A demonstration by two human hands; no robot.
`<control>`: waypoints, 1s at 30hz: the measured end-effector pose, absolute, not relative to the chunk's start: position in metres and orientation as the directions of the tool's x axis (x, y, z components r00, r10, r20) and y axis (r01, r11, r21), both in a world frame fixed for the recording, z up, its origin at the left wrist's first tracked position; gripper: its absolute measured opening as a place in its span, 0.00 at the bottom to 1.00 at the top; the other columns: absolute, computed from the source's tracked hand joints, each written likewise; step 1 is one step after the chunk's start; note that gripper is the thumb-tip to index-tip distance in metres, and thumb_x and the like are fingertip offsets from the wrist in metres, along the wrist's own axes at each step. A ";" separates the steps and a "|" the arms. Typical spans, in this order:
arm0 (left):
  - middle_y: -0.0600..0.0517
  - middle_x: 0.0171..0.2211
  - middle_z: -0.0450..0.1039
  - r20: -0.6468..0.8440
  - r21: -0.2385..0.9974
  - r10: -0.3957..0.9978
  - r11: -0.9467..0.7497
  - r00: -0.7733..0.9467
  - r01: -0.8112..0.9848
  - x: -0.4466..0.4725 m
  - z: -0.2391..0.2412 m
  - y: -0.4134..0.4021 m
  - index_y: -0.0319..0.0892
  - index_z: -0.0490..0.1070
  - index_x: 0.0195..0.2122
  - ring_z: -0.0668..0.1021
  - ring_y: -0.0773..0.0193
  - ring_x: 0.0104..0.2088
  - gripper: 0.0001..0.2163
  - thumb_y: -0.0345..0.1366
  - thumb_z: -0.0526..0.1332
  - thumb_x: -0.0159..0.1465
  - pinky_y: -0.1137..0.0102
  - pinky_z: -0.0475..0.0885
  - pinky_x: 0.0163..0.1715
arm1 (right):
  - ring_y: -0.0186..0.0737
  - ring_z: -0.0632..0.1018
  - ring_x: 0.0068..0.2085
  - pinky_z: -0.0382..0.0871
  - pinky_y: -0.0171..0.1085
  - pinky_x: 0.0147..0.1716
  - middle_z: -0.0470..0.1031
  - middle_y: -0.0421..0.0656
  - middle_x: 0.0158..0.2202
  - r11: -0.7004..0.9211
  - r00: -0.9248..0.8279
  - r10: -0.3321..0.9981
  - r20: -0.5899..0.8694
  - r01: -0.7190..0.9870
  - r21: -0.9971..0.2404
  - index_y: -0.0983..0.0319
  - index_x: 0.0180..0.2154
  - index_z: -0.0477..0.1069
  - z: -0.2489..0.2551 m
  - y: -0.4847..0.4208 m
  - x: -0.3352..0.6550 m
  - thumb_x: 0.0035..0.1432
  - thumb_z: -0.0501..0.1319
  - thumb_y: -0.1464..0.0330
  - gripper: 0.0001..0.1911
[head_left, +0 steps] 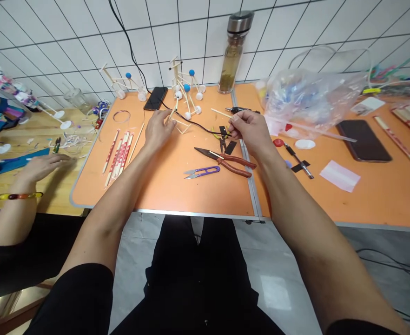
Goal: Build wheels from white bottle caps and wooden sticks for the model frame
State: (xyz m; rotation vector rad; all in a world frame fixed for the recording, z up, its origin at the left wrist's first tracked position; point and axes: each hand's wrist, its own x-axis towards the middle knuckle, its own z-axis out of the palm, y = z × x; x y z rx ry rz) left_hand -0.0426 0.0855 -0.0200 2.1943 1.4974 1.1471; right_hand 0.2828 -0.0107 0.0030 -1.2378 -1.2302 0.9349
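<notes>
My left hand (159, 129) rests on the orange table (163, 186), its fingers pinched on a small frame of thin wooden sticks (180, 123). My right hand (248, 129) is closed in a pinch on a thin wooden stick (221, 112) that points left, with a small black piece of tape (223, 131) at its fingertips. A black cable (205, 130) runs across the table between both hands. Just behind my left hand stands a model of sticks, white caps and blue balls (186, 93).
Red-handled pliers (229, 160) and purple snips (203, 172) lie in front of my hands. Wrapped chopsticks (118, 151) lie at left. A phone (155, 98), a tea bottle (234, 51), a plastic bag (306, 100) and another phone (363, 139) sit around. Another person's hand (42, 165) rests far left.
</notes>
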 end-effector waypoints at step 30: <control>0.42 0.58 0.83 0.456 0.400 0.675 -0.738 0.581 0.543 0.002 -0.006 -0.032 0.49 0.82 0.53 0.82 0.45 0.59 0.09 0.37 0.62 0.78 0.52 0.76 0.63 | 0.31 0.74 0.25 0.71 0.32 0.26 0.76 0.38 0.29 0.248 0.256 0.922 0.290 0.184 -0.951 0.57 0.37 0.74 0.006 -0.015 0.289 0.77 0.71 0.57 0.16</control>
